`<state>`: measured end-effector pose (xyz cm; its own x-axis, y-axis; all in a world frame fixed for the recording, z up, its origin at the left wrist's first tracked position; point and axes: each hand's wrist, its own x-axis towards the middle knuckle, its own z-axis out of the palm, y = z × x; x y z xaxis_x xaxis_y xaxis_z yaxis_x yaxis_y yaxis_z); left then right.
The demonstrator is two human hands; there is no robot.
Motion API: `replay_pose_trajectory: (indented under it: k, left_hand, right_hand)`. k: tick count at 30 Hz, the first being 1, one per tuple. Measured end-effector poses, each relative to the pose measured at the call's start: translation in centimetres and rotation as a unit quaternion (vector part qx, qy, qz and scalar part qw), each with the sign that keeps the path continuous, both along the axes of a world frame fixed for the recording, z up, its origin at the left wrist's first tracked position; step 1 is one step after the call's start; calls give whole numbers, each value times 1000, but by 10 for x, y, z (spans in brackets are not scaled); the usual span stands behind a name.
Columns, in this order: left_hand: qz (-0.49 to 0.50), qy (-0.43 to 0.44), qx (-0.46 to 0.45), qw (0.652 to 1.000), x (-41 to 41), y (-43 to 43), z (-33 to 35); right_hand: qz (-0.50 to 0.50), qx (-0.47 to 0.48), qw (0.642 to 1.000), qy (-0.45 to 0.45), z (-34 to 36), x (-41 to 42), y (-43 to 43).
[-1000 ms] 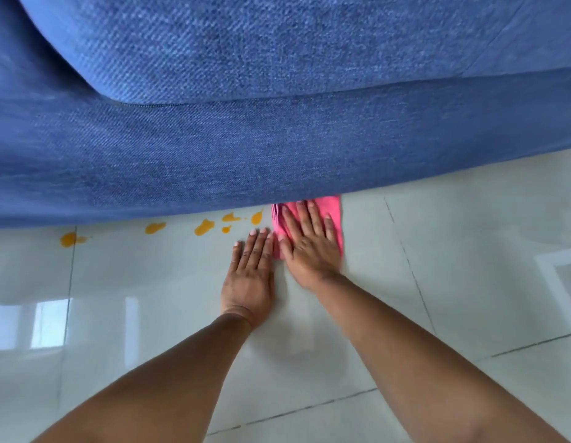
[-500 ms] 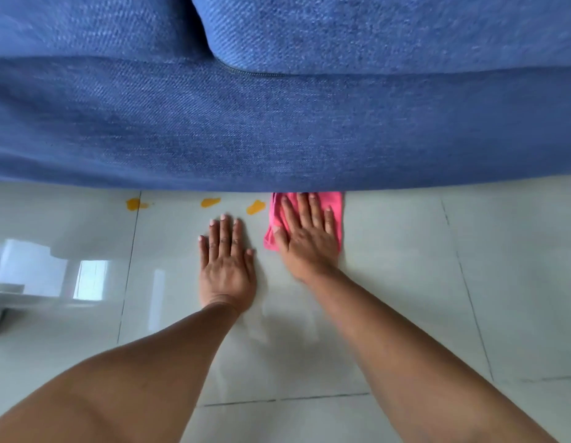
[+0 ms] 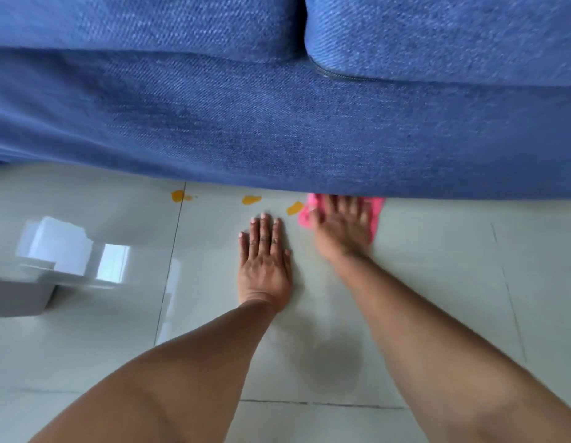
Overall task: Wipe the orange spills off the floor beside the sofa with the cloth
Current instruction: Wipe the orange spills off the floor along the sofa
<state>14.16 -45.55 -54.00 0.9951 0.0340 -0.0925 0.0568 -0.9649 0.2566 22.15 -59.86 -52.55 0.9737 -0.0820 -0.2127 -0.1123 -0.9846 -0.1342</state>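
A pink cloth (image 3: 376, 215) lies flat on the pale tiled floor right at the foot of the blue sofa (image 3: 277, 129). My right hand (image 3: 341, 231) presses down on it with fingers spread, fingertips reaching the sofa's edge; the hand is blurred. Three orange spills show along the sofa's base: one (image 3: 294, 207) just left of the cloth, one (image 3: 251, 199) further left, one (image 3: 178, 196) on the tile seam. My left hand (image 3: 265, 260) rests flat on the bare floor, palm down, fingers together, below the two nearer spills.
The sofa front fills the upper half of the view, with two seat cushions meeting at a gap (image 3: 305, 27). A grey box-like object (image 3: 19, 298) stands at the left edge. Glossy tiles (image 3: 437, 282) with dark grout lines extend right and toward me.
The view has shifted, so the sofa and hands sit differently in frame. The small spills nearest the cloth are gone; three remain. My right hand with the cloth shows motion blur.
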Motion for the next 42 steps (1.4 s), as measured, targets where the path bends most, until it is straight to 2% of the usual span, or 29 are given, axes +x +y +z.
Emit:
replay_pose_trajectory:
  k: [3, 5, 6, 10, 12, 14, 17, 20, 24, 26, 28, 30, 32, 35, 38, 42]
  left_hand:
    - [-9, 6, -21, 1000, 0, 8, 3]
    - [-29, 0, -23, 999, -2, 22, 7]
    - [-31, -3, -8, 999, -4, 33, 8]
    - [61, 20, 57, 996, -12, 86, 12]
    - [92, 38, 63, 993, -15, 102, 9]
    - [95, 37, 61, 993, -16, 104, 7]
    - [94, 29, 67, 993, -16, 102, 3]
    - [93, 26, 49, 994, -16, 105, 2]
    - [94, 22, 25, 995, -16, 109, 3]
    - [97, 13, 10, 995, -16, 111, 7]
    - [108, -6, -6, 994, -14, 122, 12]
    - [137, -13, 6, 990, -12, 141, 13]
    - [196, 3, 26, 980, -11, 164, 9]
    - [232, 20, 26, 972, -14, 179, 1]
    - [224, 9, 27, 974, -16, 177, -1]
    - [220, 6, 14, 975, -18, 180, 0]
  right_hand:
    - [144, 21, 989, -15, -1, -57, 25]
    - [206, 14, 978, -15, -5, -81, -10]
    - [204, -1, 979, -19, -5, -85, -35]
    - [-9, -35, 999, 3, -2, -52, -93]
    - [-97, -30, 994, 28, 0, -26, -71]
    - [-110, -17, 994, 25, 2, -8, -28]
    - [16, 1, 1000, 13, 2, -7, 46]
    - [158, 26, 987, -13, -1, -47, 93]
    - [304, 22, 952, -1, -2, -102, 31]
    - [257, -7, 966, -10, -1, -99, -19]
    - [121, -42, 992, -10, -3, -70, -38]
    - [-11, -48, 999, 4, -2, -31, -17]
    - [-51, -22, 998, 14, 0, 5, 31]
    - [27, 6, 1000, 9, 4, 25, 111]
    - [181, 28, 983, -20, -5, -11, 170]
    - [330, 37, 943, -14, -5, -94, 144]
